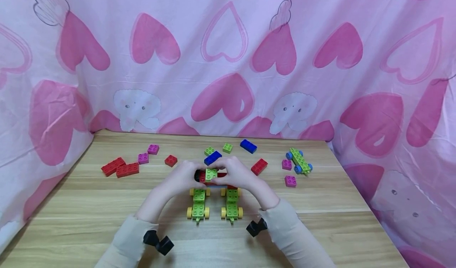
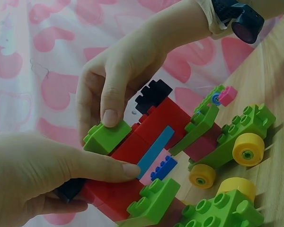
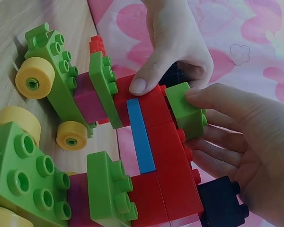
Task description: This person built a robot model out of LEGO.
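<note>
A toy-brick model stands on two lime-green wheeled bases (image 1: 198,209) with yellow wheels. Purple and green bricks on the bases carry a row of red bricks (image 3: 168,158), with a thin blue strip (image 3: 141,137) along its near side. Black bricks (image 3: 222,202) form both ends. My left hand (image 1: 184,176) grips the left end of the red row, thumb on its near face, as the right wrist view shows. A green brick (image 3: 185,111) sits on top of the red row, near its middle. My right hand (image 1: 235,172) pinches this green brick between thumb and fingers.
Red bricks (image 1: 127,170) and magenta bricks (image 1: 143,158) lie to the left. Behind the model are blue bricks (image 1: 248,146) and small green bricks (image 1: 227,148). On the right, a green wheeled base (image 1: 300,161) with blue wheels stands near magenta bricks (image 1: 290,181). A patterned curtain (image 1: 224,97) hangs behind the table.
</note>
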`<state>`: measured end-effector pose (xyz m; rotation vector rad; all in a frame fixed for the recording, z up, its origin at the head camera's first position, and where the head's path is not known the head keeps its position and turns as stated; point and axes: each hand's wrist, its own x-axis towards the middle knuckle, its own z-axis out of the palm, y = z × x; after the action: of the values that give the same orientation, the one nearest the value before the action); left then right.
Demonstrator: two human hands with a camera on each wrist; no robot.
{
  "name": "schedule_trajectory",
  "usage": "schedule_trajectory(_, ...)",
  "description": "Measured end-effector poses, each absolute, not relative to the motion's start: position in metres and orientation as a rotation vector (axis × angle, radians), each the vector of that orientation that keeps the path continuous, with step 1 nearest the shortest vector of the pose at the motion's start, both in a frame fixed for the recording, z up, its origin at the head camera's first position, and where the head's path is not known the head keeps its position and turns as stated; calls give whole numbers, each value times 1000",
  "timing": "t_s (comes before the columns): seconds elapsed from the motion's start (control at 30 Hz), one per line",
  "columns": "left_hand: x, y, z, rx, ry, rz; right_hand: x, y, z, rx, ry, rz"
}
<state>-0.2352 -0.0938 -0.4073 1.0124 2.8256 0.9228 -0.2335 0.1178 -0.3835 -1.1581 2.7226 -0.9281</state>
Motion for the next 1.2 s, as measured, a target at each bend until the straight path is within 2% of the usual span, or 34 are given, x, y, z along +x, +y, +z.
schedule_trajectory(1.2, -233, -92, -415, 984, 2861, 965, -234, 115, -381, -1050, 2731, -900)
